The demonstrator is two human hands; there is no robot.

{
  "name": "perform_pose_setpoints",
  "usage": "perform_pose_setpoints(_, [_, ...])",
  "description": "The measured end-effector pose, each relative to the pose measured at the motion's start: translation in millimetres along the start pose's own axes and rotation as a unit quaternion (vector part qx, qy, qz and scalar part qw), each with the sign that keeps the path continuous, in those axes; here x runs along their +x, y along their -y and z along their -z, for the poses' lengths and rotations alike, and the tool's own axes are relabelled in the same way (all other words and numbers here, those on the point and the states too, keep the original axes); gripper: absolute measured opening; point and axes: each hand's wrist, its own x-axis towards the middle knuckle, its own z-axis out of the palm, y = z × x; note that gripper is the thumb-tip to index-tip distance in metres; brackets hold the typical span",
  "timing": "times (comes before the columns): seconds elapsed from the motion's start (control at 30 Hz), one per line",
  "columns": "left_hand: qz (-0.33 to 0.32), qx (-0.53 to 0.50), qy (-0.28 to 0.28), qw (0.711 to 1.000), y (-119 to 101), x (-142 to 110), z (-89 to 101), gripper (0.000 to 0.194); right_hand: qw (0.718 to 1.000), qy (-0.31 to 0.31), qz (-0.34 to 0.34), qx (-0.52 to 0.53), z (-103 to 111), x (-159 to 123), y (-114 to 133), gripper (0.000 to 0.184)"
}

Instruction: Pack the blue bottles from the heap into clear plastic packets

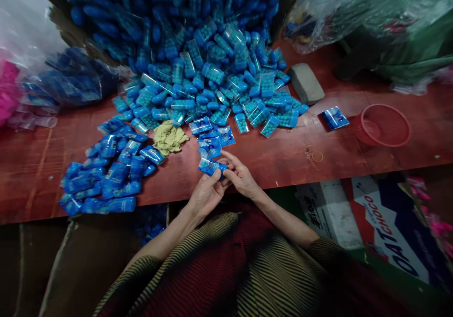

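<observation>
Blue plastic film catches the light on the small packet (209, 166) held at my fingertips: my left hand (207, 193) supports it, thumb on top, while my right hand (243, 178) pinches its right end. I seem to be working that end; next probably calls for a steady left hold. Loose wrappers (227, 136) lie just beyond my hands, bead-filled containers (214, 73) farther off, wrapped packets (116, 174) to their left.
</observation>
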Motion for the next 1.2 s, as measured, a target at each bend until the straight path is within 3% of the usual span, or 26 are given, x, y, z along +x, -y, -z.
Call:
perform_pose_setpoints(0.13, [0.006, -0.006, -0.015, 1.0, 4.0, 0.6, -0.5, 0.021, 0.999, -0.038, -0.023, -0.031, -6.9, -3.9, -11.3, 0.057])
perform_pose_setpoints(0.27, [0.022, -0.002, -0.026, 0.999, 0.5, 0.0, 1.0, 0.014, 0.999, -0.014, 0.022, -0.038, -5.3, -1.3, -13.0, 0.056])
perform_pose_setpoints(0.37, [-0.013, -0.007, -0.063, 0.998, -23.2, -4.7, 12.3, 0.015, 0.995, 0.012, 0.043, -0.091, 1.3, 3.4, -7.3, 0.043])
perform_pose_setpoints(0.43, [-0.101, -0.043, -0.113, 0.987, -49.9, -10.2, 27.3, 0.03, 0.983, -0.014, 0.064, -0.174, 7.7, 8.7, -3.3, 0.032])
perform_pose_setpoints(0.53, [-0.225, -0.059, -0.159, 0.96, -86.5, -19.2, 51.5, 0.052, 0.945, -0.048, 0.109, -0.305, 15.5, 22.6, 0.8, 0.025])
perform_pose_setpoints(0.6, [-0.239, -0.048, -0.167, 0.955, -94.7, -21.9, 59.7, 0.051, 0.913, -0.044, 0.115, -0.39, 16.1, 35.6, 2.1, 0.027])
perform_pose_setpoints(0.73, [-0.133, 0.048, -0.12, 0.983, -67.7, -8.3, 52.0, 0.03, 0.821, 0.001, 0.074, -0.566, 6.8, 60.8, 0.7, 0.029])
perform_pose_setpoints(0.8, [-0.157, 0.127, -0.11, 0.973, -49.2, 6.4, 45.8, 0.031, 0.779, 0.018, 0.06, -0.623, 1.5, 68.1, -2.3, 0.023])
perform_pose_setpoints(0.87, [-0.197, 0.176, -0.141, 0.954, -38.9, 20.6, 44.8, 0.034, 0.754, 0.019, 0.062, -0.654, -1.6, 70.8, -5.8, 0.022])
perform_pose_setpoints(0.93, [-0.246, 0.242, -0.185, 0.92, -39.1, 28.9, 49.7, 0.032, 0.741, 0.012, 0.074, -0.667, -2.1, 70.4, -8.9, 0.023])
perform_pose_setpoints(0.97, [-0.286, 0.295, -0.201, 0.889, -42.3, 30.0, 53.7, 0.03, 0.738, 0.008, 0.08, -0.67, -1.3, 69.9, -10.2, 0.023])
perform_pose_setpoints(1.07, [-0.384, 0.465, -0.213, 0.769, -57.6, 25.0, 69.1, 0.026, 0.748, 0.003, 0.1, -0.656, 3.5, 70.2, -14.0, 0.022])
perform_pose_setpoints(1.2, [-0.395, 0.629, -0.277, 0.61, -79.0, 18.4, 96.3, 0.041, 0.79, 0.006, 0.12, -0.601, 8.8, 73.4, -18.6, 0.023])
